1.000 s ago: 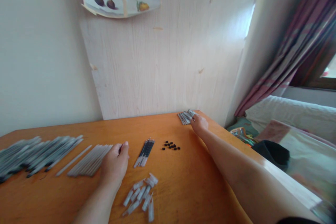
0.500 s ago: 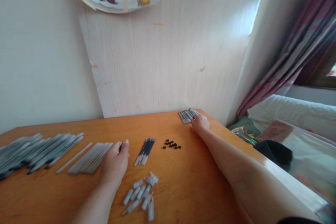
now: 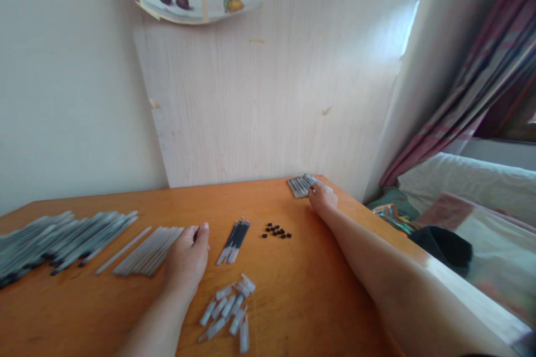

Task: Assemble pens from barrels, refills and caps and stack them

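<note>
My right hand (image 3: 323,199) reaches to the far right of the table, its fingers bent closed against a row of slim grey pens (image 3: 298,186). Part of that row is hidden behind the hand, and whatever the fingertips grip does not show clearly. My left hand (image 3: 189,251) rests with curled fingers beside whitish pen barrels (image 3: 144,252), covering their right end; nothing sticks out of it. Between the hands lie black-filled pen refills (image 3: 235,240) and small black plugs (image 3: 276,231). Closer to me is a loose heap of clear pen caps (image 3: 228,308).
One single barrel (image 3: 123,251) lies apart on the left. Beyond it spread piles of clear tubes with dark ends (image 3: 90,240). The wooden table (image 3: 293,301) meets a panelled wall (image 3: 251,122) at the back. A bed (image 3: 494,223) stands to the right, with a dark object (image 3: 441,248) there.
The whole view has shifted slightly, so everything appears a little further right. Both hands keep about the same places on the table.
</note>
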`<action>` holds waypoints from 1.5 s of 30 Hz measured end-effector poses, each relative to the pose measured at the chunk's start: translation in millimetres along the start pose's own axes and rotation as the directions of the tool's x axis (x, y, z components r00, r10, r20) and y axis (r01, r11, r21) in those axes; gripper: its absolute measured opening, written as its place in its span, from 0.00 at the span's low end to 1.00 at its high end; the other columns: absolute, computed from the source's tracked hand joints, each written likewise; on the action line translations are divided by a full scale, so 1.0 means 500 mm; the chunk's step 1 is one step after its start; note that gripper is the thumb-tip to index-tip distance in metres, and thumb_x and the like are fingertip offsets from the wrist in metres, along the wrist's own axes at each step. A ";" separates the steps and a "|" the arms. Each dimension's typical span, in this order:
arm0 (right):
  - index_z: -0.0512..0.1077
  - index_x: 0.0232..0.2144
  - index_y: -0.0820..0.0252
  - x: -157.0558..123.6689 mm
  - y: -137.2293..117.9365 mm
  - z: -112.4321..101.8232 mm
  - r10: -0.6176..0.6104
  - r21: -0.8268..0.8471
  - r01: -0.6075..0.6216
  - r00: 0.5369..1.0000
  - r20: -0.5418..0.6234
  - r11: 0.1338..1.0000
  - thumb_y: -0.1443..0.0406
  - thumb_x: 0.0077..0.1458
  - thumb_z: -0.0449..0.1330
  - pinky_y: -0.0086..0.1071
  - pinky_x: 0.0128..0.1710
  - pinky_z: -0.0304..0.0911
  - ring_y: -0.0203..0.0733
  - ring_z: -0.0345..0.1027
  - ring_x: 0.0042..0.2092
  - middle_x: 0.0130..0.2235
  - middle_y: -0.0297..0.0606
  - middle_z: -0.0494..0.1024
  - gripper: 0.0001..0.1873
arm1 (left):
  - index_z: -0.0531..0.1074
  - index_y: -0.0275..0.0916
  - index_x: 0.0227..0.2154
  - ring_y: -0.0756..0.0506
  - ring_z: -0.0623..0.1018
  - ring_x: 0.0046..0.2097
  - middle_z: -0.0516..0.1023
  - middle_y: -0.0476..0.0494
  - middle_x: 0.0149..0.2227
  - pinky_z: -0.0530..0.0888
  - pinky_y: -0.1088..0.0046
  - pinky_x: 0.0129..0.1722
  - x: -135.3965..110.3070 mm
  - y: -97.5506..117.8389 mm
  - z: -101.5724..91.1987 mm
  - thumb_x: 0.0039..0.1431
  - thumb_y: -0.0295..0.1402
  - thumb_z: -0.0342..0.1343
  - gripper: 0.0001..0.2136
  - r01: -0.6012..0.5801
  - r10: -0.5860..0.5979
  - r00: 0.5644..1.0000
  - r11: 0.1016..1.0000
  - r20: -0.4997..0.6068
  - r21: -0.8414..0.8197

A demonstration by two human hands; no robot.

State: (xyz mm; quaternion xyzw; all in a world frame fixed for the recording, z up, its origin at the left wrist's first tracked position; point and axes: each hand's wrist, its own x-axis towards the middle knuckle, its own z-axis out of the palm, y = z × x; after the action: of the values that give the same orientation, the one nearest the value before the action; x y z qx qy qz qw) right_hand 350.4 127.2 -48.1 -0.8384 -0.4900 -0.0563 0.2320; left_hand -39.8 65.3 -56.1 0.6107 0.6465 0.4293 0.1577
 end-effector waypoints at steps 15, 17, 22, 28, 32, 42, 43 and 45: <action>0.76 0.44 0.57 -0.004 0.014 0.012 0.086 0.090 -0.092 0.994 0.071 0.992 0.58 0.61 0.42 0.36 0.43 0.64 0.47 0.70 0.46 0.44 0.46 0.76 0.24 | 0.67 0.41 0.23 0.47 0.71 0.25 0.72 0.49 0.20 0.59 0.72 0.25 0.003 -0.009 0.007 0.59 0.50 0.45 0.20 -0.023 0.023 1.000 1.000 -0.021 -0.019; 0.76 0.43 0.57 -0.003 0.014 0.014 0.080 0.095 -0.088 0.993 0.085 0.992 0.58 0.60 0.42 0.36 0.43 0.64 0.48 0.70 0.46 0.44 0.46 0.77 0.24 | 0.67 0.41 0.23 0.46 0.71 0.25 0.72 0.49 0.20 0.60 0.72 0.25 0.004 -0.012 0.008 0.59 0.51 0.45 0.20 -0.022 0.022 1.000 1.000 -0.018 -0.013; 0.77 0.42 0.57 -0.001 0.015 0.017 0.067 0.112 -0.078 0.992 0.103 0.991 0.57 0.60 0.42 0.37 0.45 0.64 0.48 0.70 0.47 0.45 0.46 0.77 0.25 | 0.67 0.41 0.22 0.47 0.71 0.25 0.72 0.49 0.20 0.59 0.72 0.25 0.005 -0.012 0.007 0.59 0.51 0.44 0.20 -0.018 0.018 1.000 1.000 -0.008 -0.011; 0.78 0.40 0.57 -0.001 0.013 0.017 0.055 0.149 -0.071 0.992 0.111 0.986 0.57 0.59 0.45 0.36 0.45 0.63 0.48 0.70 0.47 0.45 0.46 0.77 0.23 | 0.66 0.41 0.21 0.47 0.70 0.24 0.71 0.49 0.19 0.59 0.71 0.26 0.000 0.000 0.001 0.60 0.49 0.45 0.20 -0.018 0.018 1.000 1.000 -0.015 -0.003; 0.77 0.40 0.58 0.000 0.018 0.016 0.076 0.178 -0.089 0.994 0.078 0.980 0.57 0.59 0.45 0.36 0.44 0.63 0.49 0.70 0.47 0.44 0.46 0.77 0.23 | 0.66 0.41 0.21 0.47 0.70 0.24 0.71 0.49 0.19 0.59 0.71 0.26 -0.003 0.006 -0.002 0.60 0.49 0.45 0.20 -0.006 0.006 1.000 1.000 -0.012 0.008; 0.77 0.38 0.59 0.021 0.081 0.016 0.128 0.286 -0.124 0.992 0.007 0.950 0.62 0.55 0.46 0.28 0.35 0.61 0.43 0.71 0.40 0.39 0.41 0.79 0.20 | 0.67 0.41 0.22 0.46 0.70 0.24 0.71 0.49 0.19 0.59 0.71 0.25 -0.001 0.006 -0.001 0.59 0.49 0.45 0.19 0.012 -0.012 1.000 1.000 0.004 0.010; 0.78 0.36 0.59 0.023 0.084 0.020 0.117 0.299 -0.115 0.993 0.010 0.947 0.62 0.53 0.47 0.28 0.34 0.61 0.42 0.71 0.39 0.38 0.41 0.79 0.19 | 0.67 0.41 0.22 0.46 0.70 0.24 0.71 0.49 0.19 0.59 0.71 0.25 -0.001 0.005 -0.001 0.59 0.49 0.45 0.19 0.010 -0.010 1.000 1.000 0.002 0.012; 0.78 0.34 0.60 0.025 0.086 0.026 0.098 0.321 -0.098 0.995 0.016 0.942 0.62 0.51 0.49 0.28 0.32 0.60 0.42 0.71 0.37 0.36 0.40 0.79 0.18 | 0.66 0.42 0.22 0.47 0.70 0.24 0.71 0.49 0.19 0.59 0.72 0.25 -0.001 0.005 -0.001 0.59 0.50 0.45 0.19 0.006 -0.006 1.000 1.000 0.002 0.009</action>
State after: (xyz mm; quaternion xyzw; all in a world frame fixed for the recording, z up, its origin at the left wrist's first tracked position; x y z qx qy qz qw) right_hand 391.6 125.3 -70.1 -0.8128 -0.4503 0.0359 0.3678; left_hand -38.5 64.2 -54.0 0.6100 0.6500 0.4252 0.1569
